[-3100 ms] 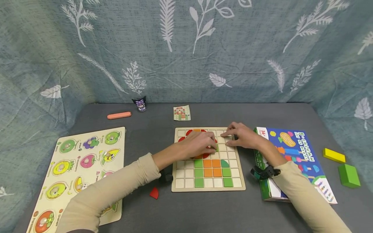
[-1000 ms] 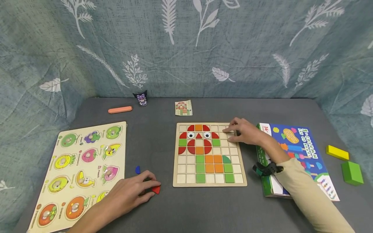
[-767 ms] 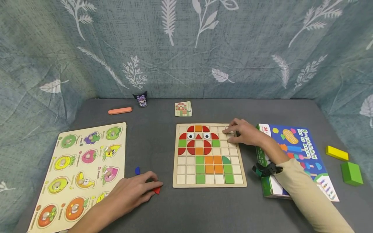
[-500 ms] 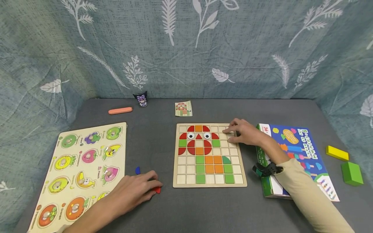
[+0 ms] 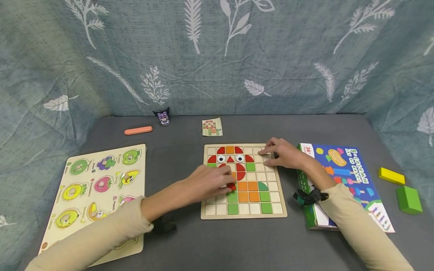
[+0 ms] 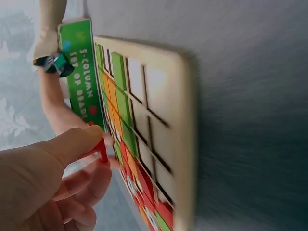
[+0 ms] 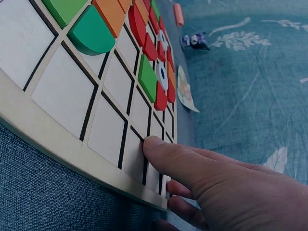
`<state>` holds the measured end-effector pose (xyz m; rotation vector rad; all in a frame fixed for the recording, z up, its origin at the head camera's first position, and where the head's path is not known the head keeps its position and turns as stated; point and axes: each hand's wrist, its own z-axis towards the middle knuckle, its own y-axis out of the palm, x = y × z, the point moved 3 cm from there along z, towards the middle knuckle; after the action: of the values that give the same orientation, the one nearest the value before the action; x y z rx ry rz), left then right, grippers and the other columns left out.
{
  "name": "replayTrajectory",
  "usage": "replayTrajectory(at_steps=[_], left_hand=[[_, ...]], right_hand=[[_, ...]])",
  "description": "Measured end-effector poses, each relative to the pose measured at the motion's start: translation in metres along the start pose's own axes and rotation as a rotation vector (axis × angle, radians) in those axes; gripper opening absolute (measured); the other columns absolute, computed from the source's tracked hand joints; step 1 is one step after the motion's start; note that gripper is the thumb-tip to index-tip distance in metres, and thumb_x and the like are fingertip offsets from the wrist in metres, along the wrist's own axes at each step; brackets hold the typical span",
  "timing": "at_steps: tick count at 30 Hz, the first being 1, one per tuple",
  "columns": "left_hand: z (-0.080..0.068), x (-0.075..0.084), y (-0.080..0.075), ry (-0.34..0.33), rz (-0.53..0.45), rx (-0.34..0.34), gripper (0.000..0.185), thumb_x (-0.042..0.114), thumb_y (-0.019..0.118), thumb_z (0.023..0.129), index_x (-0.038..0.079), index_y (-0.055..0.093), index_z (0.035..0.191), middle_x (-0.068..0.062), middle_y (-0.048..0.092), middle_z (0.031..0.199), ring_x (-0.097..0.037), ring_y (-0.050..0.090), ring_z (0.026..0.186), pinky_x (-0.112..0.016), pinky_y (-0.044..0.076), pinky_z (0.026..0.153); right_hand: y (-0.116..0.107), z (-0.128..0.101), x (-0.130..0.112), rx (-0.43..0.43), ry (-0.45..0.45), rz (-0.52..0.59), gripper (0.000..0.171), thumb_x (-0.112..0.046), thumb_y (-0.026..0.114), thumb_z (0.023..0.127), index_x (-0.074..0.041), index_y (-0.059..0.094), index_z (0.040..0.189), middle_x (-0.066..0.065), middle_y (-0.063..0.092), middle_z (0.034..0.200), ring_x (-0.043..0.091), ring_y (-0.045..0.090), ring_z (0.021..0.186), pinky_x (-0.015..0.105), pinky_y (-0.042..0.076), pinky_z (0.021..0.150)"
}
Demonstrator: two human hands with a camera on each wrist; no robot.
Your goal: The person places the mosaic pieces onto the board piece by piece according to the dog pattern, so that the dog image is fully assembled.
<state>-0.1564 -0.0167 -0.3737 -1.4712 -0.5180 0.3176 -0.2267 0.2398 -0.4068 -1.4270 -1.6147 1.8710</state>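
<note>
One red piece (image 5: 232,186) sat pinched in the left hand (image 5: 207,181), just above the grid board (image 5: 242,215), left of the orange squares (image 5: 247,191). Far right, the right hand (image 5: 284,154) pressed flat, fingers straight, on the board's corner

The left hand (image 5: 208,180) reaches forward on an outstretched, sleeved arm, its thumb and fingers (image 6: 91,139) curled together in a pinch. The right hand (image 5: 283,154) lies flat and palm down, its fingers (image 7: 178,161) straight, pointing toward the left hand. A band circles the right wrist.
</note>
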Motion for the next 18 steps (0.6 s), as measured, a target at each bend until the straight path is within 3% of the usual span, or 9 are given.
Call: replayTrajectory(at_steps=[4,7,14,18], left_hand=[[0.035,0.006,0.003,0.045,0.033,-0.019,0.016,0.030,0.065,0.094,0.023,0.071,0.106,0.002,0.063,0.095,-0.007,0.054,0.066,-0.017,0.032,0.046],[0.050,0.009,0.005,0.051,0.036,-0.037,0.017,0.029,0.062,0.095,0.023,0.070,0.109,0.002,0.062,0.096,-0.007,0.053,0.064,-0.018,0.031,0.047],[0.061,0.008,0.011,0.098,0.070,0.003,0.021,0.029,0.058,0.098,0.025,0.068,0.115,0.002,0.061,0.101,-0.007,0.051,0.060,-0.016,0.027,0.046],[0.062,0.007,0.011,0.074,0.040,0.013,0.019,0.030,0.056,0.098,0.024,0.066,0.113,0.002,0.060,0.105,-0.007,0.051,0.063,-0.016,0.029,0.048]], right_hand=[[-0.001,0.001,0.000,0.006,0.001,-0.002,0.039,-0.018,0.072,0.087,-0.009,0.066,0.125,0.017,0.054,0.118,0.026,0.045,0.094,0.036,0.035,0.076],[-0.001,0.001,-0.001,0.013,-0.007,-0.009,0.038,-0.018,0.072,0.087,-0.009,0.067,0.124,0.017,0.055,0.117,0.026,0.046,0.094,0.036,0.036,0.075],[-0.001,0.000,-0.003,0.011,-0.017,-0.016,0.037,-0.018,0.071,0.089,-0.009,0.067,0.124,0.017,0.055,0.115,0.024,0.045,0.091,0.034,0.036,0.074],[-0.001,0.000,-0.002,0.009,-0.013,-0.020,0.037,-0.019,0.070,0.089,-0.009,0.067,0.124,0.017,0.055,0.115,0.024,0.046,0.092,0.035,0.037,0.074]])
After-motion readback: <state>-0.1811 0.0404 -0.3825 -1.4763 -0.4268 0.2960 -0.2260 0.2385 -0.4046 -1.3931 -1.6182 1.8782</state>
